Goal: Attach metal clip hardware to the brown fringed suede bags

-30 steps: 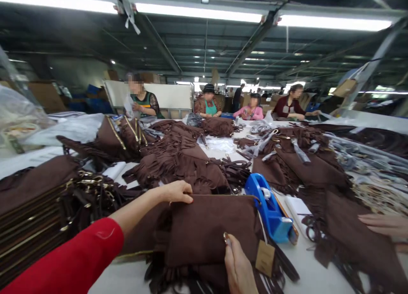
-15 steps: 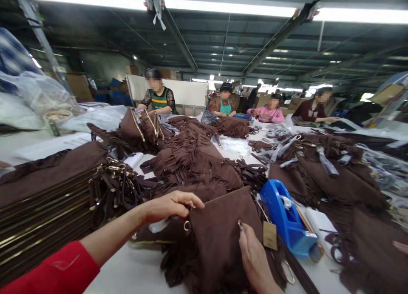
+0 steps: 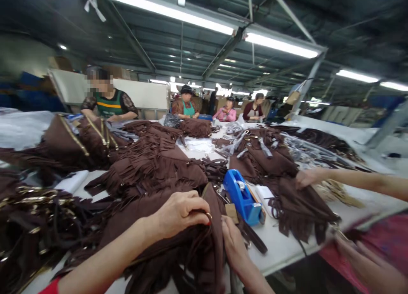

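Note:
A brown suede-like bag (image 3: 216, 243) with fringe stands on edge before me, turned so that I see it from its narrow side. My left hand (image 3: 180, 215) pinches its top corner, right by a small gold ring (image 3: 209, 217). On the bag's far right face lies my right hand (image 3: 234, 243), its fingertips partly hidden where they hold the side. A tan paper tag (image 3: 231, 213) shows just beyond that hand. Dark fringe strands hang below my left hand.
A blue tape dispenser (image 3: 244, 196) stands right of the bag. Fringed brown bags (image 3: 156, 158) lie heaped ahead, and straps with gold clasps (image 3: 35, 209) at left. At right, a co-worker's hands (image 3: 307, 177) handle another brown bag (image 3: 306, 206). More people sit across the table.
The view has swung to the right, bringing the neighbouring co-worker's arms into sight. The bag has turned from facing me broadly to edge-on, with both my hands still at it.

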Tool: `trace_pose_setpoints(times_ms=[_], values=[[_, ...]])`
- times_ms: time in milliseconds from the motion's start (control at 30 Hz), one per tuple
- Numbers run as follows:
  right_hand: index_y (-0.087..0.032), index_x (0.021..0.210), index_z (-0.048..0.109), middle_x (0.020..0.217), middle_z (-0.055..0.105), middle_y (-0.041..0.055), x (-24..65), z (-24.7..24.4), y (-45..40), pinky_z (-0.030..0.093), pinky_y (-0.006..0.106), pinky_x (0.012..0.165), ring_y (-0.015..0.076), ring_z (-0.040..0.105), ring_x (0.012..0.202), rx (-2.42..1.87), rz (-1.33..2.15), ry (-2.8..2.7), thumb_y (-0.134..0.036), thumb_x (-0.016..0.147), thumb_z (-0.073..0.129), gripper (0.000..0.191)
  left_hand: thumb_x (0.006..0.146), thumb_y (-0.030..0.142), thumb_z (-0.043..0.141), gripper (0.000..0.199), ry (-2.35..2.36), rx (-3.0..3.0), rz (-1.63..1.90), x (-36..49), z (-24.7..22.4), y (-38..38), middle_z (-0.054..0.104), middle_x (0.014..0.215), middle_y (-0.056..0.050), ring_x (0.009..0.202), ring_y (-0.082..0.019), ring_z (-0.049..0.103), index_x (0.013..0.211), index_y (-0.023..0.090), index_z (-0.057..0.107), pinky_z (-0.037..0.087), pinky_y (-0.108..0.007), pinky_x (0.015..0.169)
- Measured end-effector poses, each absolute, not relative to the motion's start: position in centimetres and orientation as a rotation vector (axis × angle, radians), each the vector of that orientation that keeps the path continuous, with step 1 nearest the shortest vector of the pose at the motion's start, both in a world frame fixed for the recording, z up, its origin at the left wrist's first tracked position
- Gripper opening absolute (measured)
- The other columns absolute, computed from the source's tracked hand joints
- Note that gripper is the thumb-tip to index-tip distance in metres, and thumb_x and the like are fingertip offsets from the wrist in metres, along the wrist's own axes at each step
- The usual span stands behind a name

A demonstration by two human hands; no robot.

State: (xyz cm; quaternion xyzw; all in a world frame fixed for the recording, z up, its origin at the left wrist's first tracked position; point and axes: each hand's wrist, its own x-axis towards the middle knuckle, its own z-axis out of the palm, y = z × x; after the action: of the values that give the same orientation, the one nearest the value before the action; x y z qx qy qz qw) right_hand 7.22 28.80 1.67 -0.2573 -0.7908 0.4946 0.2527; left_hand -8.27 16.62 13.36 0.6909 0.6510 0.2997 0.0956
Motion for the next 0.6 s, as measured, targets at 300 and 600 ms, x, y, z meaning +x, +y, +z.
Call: trace_pose_setpoints(times_ms=[300, 600], values=[[-0.022, 0.106, 0.051, 0.091, 0.063, 0.003, 13.6, 7.1, 26.5, 0.041, 0.029, 0.074, 0.0192, 0.06, 0.083, -0.994, 0.999, -2.004, -0.045, 0.091, 0.022, 0.041, 0.079, 0.014, 0.063, 0.015, 1.657, 2.164, 0.868, -3.5, 13.4, 22.5, 0.059, 0.083, 0.001, 0.078, -0.011, 0.056, 0.092, 0.021, 0.066, 0.04, -0.017, 0.07], [-0.02, 0.09, 0.056, 0.07, 0.066, 0.0029, 14.1, 6.9, 27.3, 0.04, 0.029, 0.054, 0.0212, 0.065, 0.06, -1.171, 0.379, -2.061, -0.028, 0.089, 0.021, 0.036, 0.084, 0.017, 0.054, 0.012, 1.716, 2.18, 0.955, -0.8, 11.7, 24.2, 0.057, 0.078, 0.002, 0.073, -0.01, 0.054, 0.085, 0.024, 0.065, 0.039, -0.018, 0.064]])
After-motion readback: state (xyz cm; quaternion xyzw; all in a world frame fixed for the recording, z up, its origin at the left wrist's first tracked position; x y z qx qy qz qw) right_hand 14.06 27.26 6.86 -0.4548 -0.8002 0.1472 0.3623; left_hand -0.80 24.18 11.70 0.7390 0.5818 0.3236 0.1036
